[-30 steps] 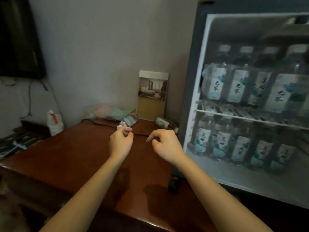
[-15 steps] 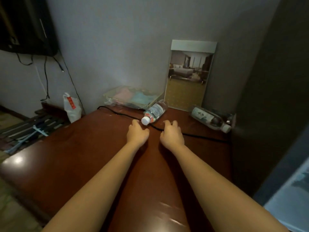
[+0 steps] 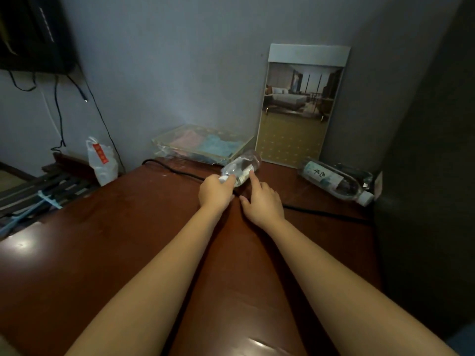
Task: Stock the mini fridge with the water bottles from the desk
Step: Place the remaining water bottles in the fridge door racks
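Dark wooden desk (image 3: pixel 128 240) fills the head view, pushed into a grey corner, with a dark upright panel (image 3: pixel 424 150) at its right edge that is probably the mini fridge's side; its opening is out of sight.

Two water bottles lie on their sides near the wall. The nearer bottle (image 3: pixel 243 165) has its long axis running from the cap, close to the person, up and right to its base, which sits just beside a clear tray (image 3: pixel 205 145) and a framed room photo (image 3: pixel 298 106). The left hand (image 3: pixel 216 191) has its fingers curled round the cap end. The right hand (image 3: pixel 262 201) is just right of it, holding nothing, with its index finger stretched out to touch the label and its other fingers loose. The left hand is therefore the one placed to lift, and the bottle's body points away from it towards the wall.

The second bottle (image 3: pixel 331 179) lies well to the right, cap pointing at the dark panel and almost against it; the right hand is the nearer to it.

A black cable (image 3: pixel 321 213) crosses the desk under both hands and below the second bottle, so it could snag a bottle dragged rather than lifted. A white plastic bag (image 3: pixel 100 160) stands off the desk's left edge, well apart.
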Motion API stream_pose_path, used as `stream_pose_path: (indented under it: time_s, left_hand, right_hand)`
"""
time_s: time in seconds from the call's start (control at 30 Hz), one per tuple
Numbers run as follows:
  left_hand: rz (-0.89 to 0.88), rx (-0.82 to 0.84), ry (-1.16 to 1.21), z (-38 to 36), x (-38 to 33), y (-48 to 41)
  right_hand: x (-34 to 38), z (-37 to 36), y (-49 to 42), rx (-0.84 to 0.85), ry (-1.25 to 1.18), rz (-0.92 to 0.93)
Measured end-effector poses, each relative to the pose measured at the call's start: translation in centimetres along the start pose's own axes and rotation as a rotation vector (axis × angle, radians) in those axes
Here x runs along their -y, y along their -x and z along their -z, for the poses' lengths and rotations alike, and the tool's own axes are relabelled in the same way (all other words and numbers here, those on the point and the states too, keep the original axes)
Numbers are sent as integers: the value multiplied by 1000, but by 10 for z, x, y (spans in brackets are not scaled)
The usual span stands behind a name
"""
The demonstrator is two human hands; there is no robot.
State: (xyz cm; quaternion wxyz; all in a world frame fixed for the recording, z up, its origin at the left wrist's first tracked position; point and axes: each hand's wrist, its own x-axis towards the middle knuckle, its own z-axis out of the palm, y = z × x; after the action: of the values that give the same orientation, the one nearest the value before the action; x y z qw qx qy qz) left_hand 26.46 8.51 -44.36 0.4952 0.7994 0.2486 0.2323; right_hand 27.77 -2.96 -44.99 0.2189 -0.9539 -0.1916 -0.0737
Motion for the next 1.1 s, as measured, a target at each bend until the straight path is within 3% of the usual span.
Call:
stream_pose_path:
  time_s: [0.17,0.3,0.4,0.6,0.77,0.93,1.1]
  left_hand:
    - [84,43,345,33,-24,33]
    - [31,175,400,61,-34,75]
    - [-29,203,420,77,-48,102]
    - [-254,276,569,104,-88,141]
    - [-348,368,515,120,-101,177]
    - [-301,573,573,131,-115,231]
    - [-401,602,560,136,-132,278]
  right_hand:
    - [2,14,24,-20,-81,-92]
    - [-1,30,47,-161,-91,-139]
    - [-5,42,64,-234,-23,-63]
    - [10,79,111,-314,-401,36]
    - [28,121,165,-237,-718,63]
    - [34,169,225,58,-1109,69]
    - [16,204,278,121,-1151,166]
